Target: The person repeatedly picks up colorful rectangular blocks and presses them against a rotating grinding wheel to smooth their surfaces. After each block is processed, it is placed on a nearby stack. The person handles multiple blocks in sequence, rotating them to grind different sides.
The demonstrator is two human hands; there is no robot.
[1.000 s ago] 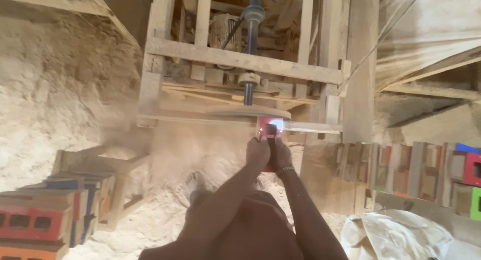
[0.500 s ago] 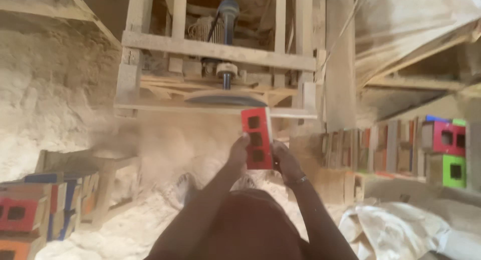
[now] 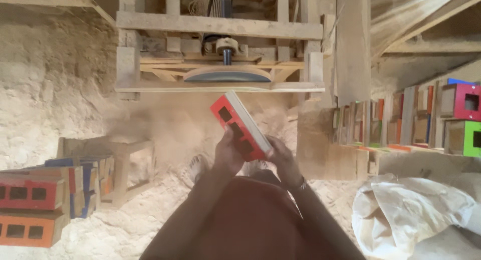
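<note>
I am holding a flat red wooden block with two dark rectangular holes (image 3: 240,124) in front of my chest, below the round sanding disc (image 3: 227,74) that hangs in a pale timber frame (image 3: 218,25). The block's long axis is running diagonally, its upper end pointing up and to the left toward the disc, its lower end down and to the right; the red face is turned left, the bare pale edge up and to the right. My left hand (image 3: 228,154) is wrapping closed on the lower left side, and my right hand (image 3: 281,158) is closing round the lower right end. Half a second ago the block was standing nearly upright; now it is leaning over and sitting lower. My fingertips are hidden behind the block, and sawdust haze is blurring the floor (image 3: 165,124) beneath. Stacks of painted blocks (image 3: 35,210) are cut off at the left edge.
</note>
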